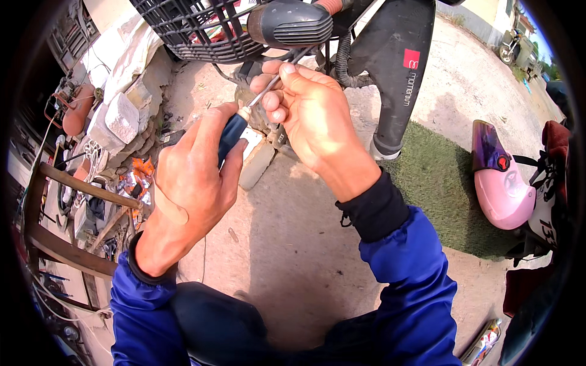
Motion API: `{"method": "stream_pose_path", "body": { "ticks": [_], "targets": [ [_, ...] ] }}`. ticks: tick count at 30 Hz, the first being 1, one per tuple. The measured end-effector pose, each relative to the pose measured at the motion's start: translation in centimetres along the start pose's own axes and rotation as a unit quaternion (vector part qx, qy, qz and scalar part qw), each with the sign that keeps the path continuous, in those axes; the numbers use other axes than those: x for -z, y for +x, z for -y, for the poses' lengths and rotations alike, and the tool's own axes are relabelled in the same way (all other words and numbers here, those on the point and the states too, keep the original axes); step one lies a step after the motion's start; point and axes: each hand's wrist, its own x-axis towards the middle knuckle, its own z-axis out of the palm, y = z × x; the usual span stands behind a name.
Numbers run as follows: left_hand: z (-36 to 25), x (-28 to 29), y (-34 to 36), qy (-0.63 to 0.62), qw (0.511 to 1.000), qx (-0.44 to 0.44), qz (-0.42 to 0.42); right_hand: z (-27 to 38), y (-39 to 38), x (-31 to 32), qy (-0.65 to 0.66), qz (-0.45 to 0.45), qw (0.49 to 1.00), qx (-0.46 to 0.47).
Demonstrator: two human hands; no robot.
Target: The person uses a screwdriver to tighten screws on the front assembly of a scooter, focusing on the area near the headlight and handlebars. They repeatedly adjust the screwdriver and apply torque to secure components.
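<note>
My left hand (195, 177) is closed around the dark blue handle of a screwdriver (231, 135), whose thin metal shaft slants up to the right. My right hand (314, 113) is closed in a pinch on the shaft, its fingers curled near the upper end. The screwdriver's tip lies by the underside of a dusty grey-black ribbed housing (293, 25), and its contact there is hidden. Beside the housing hangs a black plastic basket (195, 30). Dusty metal parts (247, 73) show below, partly behind my fingers.
A leg in black trousers (397, 67) stands close at the right, by a green mat (436, 165). A pink helmet (503, 195) with a purple visor is farther right. At left are a wooden frame (79, 253), pale blocks (122, 117) and a rusty red tank (78, 110).
</note>
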Motion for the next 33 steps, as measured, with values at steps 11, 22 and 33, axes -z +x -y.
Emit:
{"method": "stream_pose_path", "body": {
  "ticks": [11,22,33],
  "targets": [
    [-1.1,1.5,0.1,-0.465,0.83,0.292,0.094,0.2,-0.5,-0.8,0.032,-0.023,0.999,-0.008],
    [-0.4,0.4,-0.9,-0.647,0.664,0.367,0.071,0.3,-0.1,0.1,0.027,-0.03,0.999,-0.022],
    [1.4,-2.5,-1.2,0.055,0.998,-0.038,-0.021,0.3,0.5,0.4,0.019,-0.056,0.998,-0.032]
  ]
}}
